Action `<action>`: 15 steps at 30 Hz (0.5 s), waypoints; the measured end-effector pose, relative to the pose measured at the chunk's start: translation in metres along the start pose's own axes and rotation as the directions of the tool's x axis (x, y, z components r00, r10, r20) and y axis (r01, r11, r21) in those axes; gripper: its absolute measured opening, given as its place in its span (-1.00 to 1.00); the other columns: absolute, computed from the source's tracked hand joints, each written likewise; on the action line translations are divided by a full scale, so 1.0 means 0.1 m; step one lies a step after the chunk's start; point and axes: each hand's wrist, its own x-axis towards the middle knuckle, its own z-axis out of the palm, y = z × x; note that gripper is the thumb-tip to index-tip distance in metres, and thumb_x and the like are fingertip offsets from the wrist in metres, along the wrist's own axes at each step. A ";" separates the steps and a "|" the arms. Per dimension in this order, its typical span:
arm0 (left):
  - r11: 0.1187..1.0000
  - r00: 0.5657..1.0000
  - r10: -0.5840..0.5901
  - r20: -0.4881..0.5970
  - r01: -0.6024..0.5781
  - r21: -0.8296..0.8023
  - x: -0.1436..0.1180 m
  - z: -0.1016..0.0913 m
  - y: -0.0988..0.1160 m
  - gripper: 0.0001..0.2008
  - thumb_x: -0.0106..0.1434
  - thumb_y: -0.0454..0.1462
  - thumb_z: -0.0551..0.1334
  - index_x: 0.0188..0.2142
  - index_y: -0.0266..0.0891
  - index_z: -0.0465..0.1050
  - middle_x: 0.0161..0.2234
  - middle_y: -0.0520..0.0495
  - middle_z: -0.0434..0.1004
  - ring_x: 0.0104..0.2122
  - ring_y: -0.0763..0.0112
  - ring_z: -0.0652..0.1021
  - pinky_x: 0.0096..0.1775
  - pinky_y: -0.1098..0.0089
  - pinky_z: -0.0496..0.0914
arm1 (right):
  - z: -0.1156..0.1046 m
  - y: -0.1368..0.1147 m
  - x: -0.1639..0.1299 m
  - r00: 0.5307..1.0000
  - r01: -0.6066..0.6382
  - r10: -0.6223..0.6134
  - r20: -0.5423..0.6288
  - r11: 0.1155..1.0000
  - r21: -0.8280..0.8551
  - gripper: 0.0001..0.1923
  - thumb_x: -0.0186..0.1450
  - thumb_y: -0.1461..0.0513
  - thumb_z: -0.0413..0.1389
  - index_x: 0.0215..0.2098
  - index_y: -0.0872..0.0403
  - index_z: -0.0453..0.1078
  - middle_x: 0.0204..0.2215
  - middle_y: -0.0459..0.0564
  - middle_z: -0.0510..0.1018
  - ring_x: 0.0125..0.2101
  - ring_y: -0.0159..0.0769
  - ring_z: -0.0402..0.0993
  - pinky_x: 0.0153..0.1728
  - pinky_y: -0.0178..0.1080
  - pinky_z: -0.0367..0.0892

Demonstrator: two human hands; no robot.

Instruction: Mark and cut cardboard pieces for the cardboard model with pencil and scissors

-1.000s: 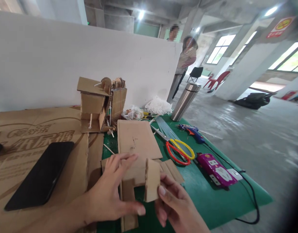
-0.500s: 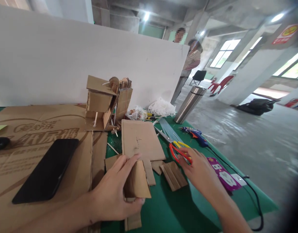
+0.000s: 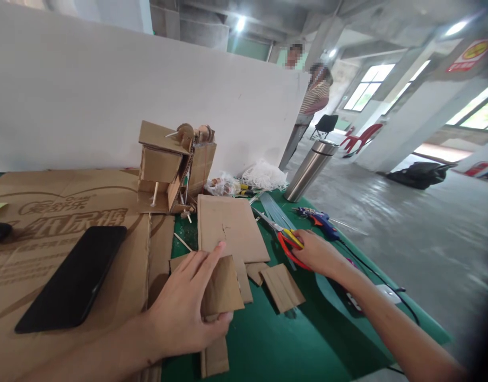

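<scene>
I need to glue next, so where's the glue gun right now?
In the head view the glue gun lies on the green mat at right, just beyond the right hand and the scissors, near the steel flask.

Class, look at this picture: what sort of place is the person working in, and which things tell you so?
Probably a craft table set up in a large bare concrete hall. The clues: a cardboard model, scissors and a glue gun on a green table cover, with concrete pillars and open floor behind.
</scene>
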 end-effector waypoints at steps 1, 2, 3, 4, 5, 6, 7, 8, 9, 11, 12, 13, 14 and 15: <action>1.000 1.000 -0.004 -0.029 0.005 0.003 0.00 0.00 0.00 -0.07 0.08 -0.29 0.30 0.31 -0.09 -0.23 0.09 -0.25 0.33 0.03 -0.05 0.44 0.01 -0.12 0.40 | -0.03 0.00 0.02 1.000 -0.014 0.014 -0.011 0.999 0.033 -0.71 0.02 0.32 0.18 -0.24 0.12 0.46 -0.23 0.19 0.59 -0.21 0.04 0.52 -0.16 -0.14 0.30; 1.000 0.999 -0.011 -0.053 0.012 0.004 0.00 0.00 -0.01 -0.14 0.08 -0.28 0.31 0.27 -0.10 -0.15 0.09 -0.24 0.35 0.04 -0.04 0.44 0.02 -0.11 0.40 | -0.06 -0.01 0.01 0.999 -0.029 0.031 -0.025 0.997 0.071 -0.75 0.02 0.32 0.17 -0.28 0.10 0.45 -0.27 0.17 0.60 -0.23 0.03 0.52 -0.18 -0.14 0.30; 1.000 0.997 -0.022 -0.070 0.022 0.005 0.00 0.01 -0.01 -0.20 0.09 -0.26 0.32 0.23 -0.10 -0.08 0.09 -0.23 0.37 0.04 -0.04 0.44 0.03 -0.11 0.39 | -0.10 -0.02 -0.01 0.998 -0.046 0.051 -0.041 0.992 0.115 -0.78 0.03 0.31 0.16 -0.31 0.08 0.42 -0.31 0.15 0.60 -0.26 0.02 0.51 -0.21 -0.13 0.30; 0.999 0.997 -0.033 -0.076 0.034 0.005 0.00 0.01 -0.01 -0.24 0.10 -0.24 0.34 0.21 -0.10 -0.02 0.07 -0.21 0.40 0.03 -0.04 0.45 0.03 -0.11 0.39 | -0.15 -0.03 -0.06 0.996 -0.059 0.070 -0.060 0.984 0.166 -0.81 0.04 0.28 0.15 -0.33 0.07 0.39 -0.35 0.13 0.59 -0.29 0.00 0.50 -0.24 -0.12 0.30; 0.999 0.996 -0.048 -0.073 0.048 0.004 0.00 0.01 -0.01 -0.27 0.11 -0.21 0.35 0.19 -0.10 0.02 0.06 -0.20 0.41 0.03 -0.04 0.46 0.03 -0.11 0.39 | -0.21 -0.06 -0.13 0.993 -0.067 0.086 -0.078 0.973 0.221 -0.84 0.07 0.24 0.14 -0.33 0.05 0.35 -0.39 0.10 0.57 -0.33 -0.03 0.49 -0.29 -0.12 0.30; 0.998 0.996 -0.061 -0.067 0.061 0.000 0.00 0.01 -0.01 -0.28 0.12 -0.19 0.36 0.19 -0.10 0.04 0.05 -0.20 0.42 0.02 -0.03 0.46 0.03 -0.11 0.39 | -0.27 -0.09 -0.23 0.991 -0.066 0.096 -0.091 0.956 0.284 -0.85 0.12 0.18 0.13 -0.33 0.02 0.31 -0.43 0.05 0.54 -0.38 -0.07 0.48 -0.35 -0.13 0.30; 0.998 0.995 -0.069 -0.067 0.069 -0.006 0.00 0.01 -0.01 -0.28 0.13 -0.17 0.36 0.20 -0.10 0.05 0.05 -0.20 0.42 0.03 -0.03 0.46 0.03 -0.11 0.39 | -0.33 -0.14 -0.35 0.991 -0.057 0.096 -0.094 0.935 0.351 -0.84 0.17 0.11 0.12 -0.35 -0.01 0.26 -0.51 -0.02 0.48 -0.47 -0.13 0.44 -0.43 -0.16 0.29; 0.997 0.995 -0.071 -0.070 0.070 -0.014 0.00 0.01 -0.01 -0.27 0.14 -0.17 0.37 0.21 -0.10 0.05 0.05 -0.20 0.40 0.03 -0.02 0.45 0.03 -0.09 0.40 | -0.38 -0.20 -0.49 0.994 -0.043 0.083 -0.077 0.907 0.418 -0.77 0.24 0.01 0.07 -0.38 -0.04 0.21 -0.62 -0.13 0.37 -0.60 -0.22 0.34 -0.55 -0.21 0.24; 0.997 0.995 -0.070 -0.076 0.069 -0.022 0.00 0.00 0.00 -0.27 0.15 -0.17 0.37 0.22 -0.09 0.05 0.06 -0.20 0.39 0.04 -0.01 0.45 0.03 -0.07 0.41 | -0.42 -0.26 -0.63 0.997 -0.032 0.065 -0.047 0.858 0.513 -0.67 0.28 -0.09 0.03 -0.43 -0.06 0.13 -0.71 -0.22 0.24 -0.70 -0.30 0.19 -0.65 -0.25 0.15; 0.997 0.993 -0.065 -0.096 0.061 -0.035 -0.01 -0.01 0.01 -0.26 0.16 -0.20 0.36 0.24 -0.06 0.04 0.06 -0.20 0.35 0.03 0.01 0.44 0.02 -0.04 0.42 | -0.44 -0.38 -0.90 0.999 0.007 -0.038 0.033 0.756 0.654 -0.52 0.32 -0.22 -0.09 -0.46 -0.04 0.15 -0.69 -0.21 0.25 -0.71 -0.36 0.16 -0.66 -0.28 0.17; 0.997 0.992 -0.066 -0.105 0.061 -0.042 -0.01 -0.01 0.01 -0.26 0.17 -0.22 0.35 0.25 -0.05 0.02 0.06 -0.20 0.32 0.04 0.02 0.44 0.02 -0.03 0.42 | -0.41 -0.43 -1.02 0.996 0.012 -0.074 0.046 0.639 0.769 -0.50 0.29 -0.25 -0.04 -0.40 -0.03 0.23 -0.64 -0.18 0.31 -0.70 -0.37 0.18 -0.67 -0.29 0.18; 0.997 0.991 -0.066 -0.114 0.061 -0.050 -0.02 -0.02 0.02 -0.26 0.17 -0.23 0.34 0.25 -0.04 0.00 0.06 -0.20 0.29 0.04 0.03 0.43 0.03 -0.02 0.42 | -0.35 -0.47 -1.12 0.987 -0.006 -0.134 0.093 0.545 0.838 -0.48 0.25 -0.28 0.00 -0.31 -0.02 0.29 -0.57 -0.13 0.38 -0.64 -0.34 0.27 -0.61 -0.27 0.27; 0.997 0.990 -0.065 -0.129 0.057 -0.060 -0.03 -0.02 0.02 -0.25 0.18 -0.25 0.34 0.26 -0.04 -0.02 0.06 -0.20 0.27 0.05 0.03 0.41 0.03 -0.02 0.41 | -0.27 -0.50 -1.20 0.968 -0.020 -0.207 0.138 0.487 0.873 -0.36 0.16 -0.36 0.00 -0.26 0.00 0.33 -0.54 -0.10 0.40 -0.62 -0.33 0.31 -0.60 -0.27 0.28; 0.996 0.988 -0.060 -0.146 0.049 -0.075 -0.04 -0.03 0.02 -0.24 0.18 -0.25 0.33 0.26 -0.04 -0.04 0.06 -0.21 0.25 0.05 0.03 0.40 0.04 -0.02 0.41 | -0.18 -0.53 -1.26 0.926 -0.093 -0.282 0.251 0.473 0.876 -0.23 0.05 -0.44 -0.01 -0.24 0.01 0.36 -0.55 -0.10 0.41 -0.67 -0.36 0.26 -0.65 -0.28 0.24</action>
